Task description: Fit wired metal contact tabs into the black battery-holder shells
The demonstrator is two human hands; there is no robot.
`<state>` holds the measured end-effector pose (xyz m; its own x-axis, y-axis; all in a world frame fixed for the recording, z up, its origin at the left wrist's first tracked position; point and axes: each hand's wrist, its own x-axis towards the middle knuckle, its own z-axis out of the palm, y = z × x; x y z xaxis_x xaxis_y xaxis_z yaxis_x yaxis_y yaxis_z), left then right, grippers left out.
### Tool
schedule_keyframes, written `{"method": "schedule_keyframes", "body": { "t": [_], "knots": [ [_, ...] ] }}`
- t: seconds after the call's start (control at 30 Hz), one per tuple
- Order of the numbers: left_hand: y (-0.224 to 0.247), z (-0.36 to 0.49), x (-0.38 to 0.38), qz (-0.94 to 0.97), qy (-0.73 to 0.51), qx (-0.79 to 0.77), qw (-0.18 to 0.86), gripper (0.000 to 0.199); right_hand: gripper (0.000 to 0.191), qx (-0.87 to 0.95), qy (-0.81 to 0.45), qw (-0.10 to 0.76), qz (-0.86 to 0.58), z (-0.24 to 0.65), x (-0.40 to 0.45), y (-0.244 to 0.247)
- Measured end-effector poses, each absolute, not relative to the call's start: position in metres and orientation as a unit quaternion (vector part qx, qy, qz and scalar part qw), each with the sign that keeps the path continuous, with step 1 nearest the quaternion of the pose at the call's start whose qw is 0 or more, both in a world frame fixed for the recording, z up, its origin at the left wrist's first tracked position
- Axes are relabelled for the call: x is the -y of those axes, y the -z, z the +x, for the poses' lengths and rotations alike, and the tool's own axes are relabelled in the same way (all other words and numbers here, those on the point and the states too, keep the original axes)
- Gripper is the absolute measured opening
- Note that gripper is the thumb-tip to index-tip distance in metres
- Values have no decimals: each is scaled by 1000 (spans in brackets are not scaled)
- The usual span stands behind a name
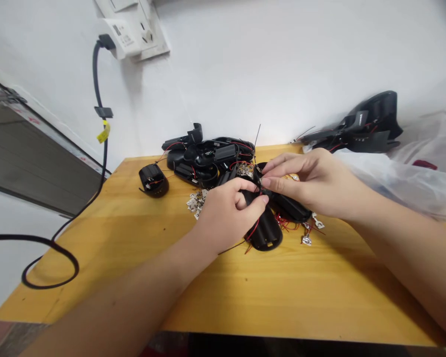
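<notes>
Black battery holder gripped under my fingers

My left hand clasps it; my right fingers pinch narrow at its edge, contact hidden. A hard tug could snap the red wire or scatter the metal terminals.

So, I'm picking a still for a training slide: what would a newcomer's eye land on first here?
The two bare hands in the middle catch the eye first: the left hand and the right hand meet over a black plastic battery holder with red wires trailing from it. Just behind them, a heap of black plastic housings sits on the yellow wooden table, with small metal terminals scattered at its front edge.
</notes>
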<state>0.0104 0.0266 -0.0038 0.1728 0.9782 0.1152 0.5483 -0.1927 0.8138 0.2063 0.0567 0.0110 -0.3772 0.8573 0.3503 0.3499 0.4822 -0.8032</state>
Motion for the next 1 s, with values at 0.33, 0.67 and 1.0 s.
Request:
{"method": "schedule_keyframes", "body": {
  "t": [0.33, 0.67, 1.0],
  "knots": [
    [4, 4, -30, 721, -310, -561, 263, 20, 15, 778, -210, 394, -441, 202, -57, -8],
    [7, 0, -31, 742, -305, -539, 256, 19, 21, 767, -279, 362, -450, 204, -56, -9],
    [8, 1, -31, 734, -318, -546, 249, 22, 19, 763, -326, 346, -438, 201, -53, -10]
  ]
}}
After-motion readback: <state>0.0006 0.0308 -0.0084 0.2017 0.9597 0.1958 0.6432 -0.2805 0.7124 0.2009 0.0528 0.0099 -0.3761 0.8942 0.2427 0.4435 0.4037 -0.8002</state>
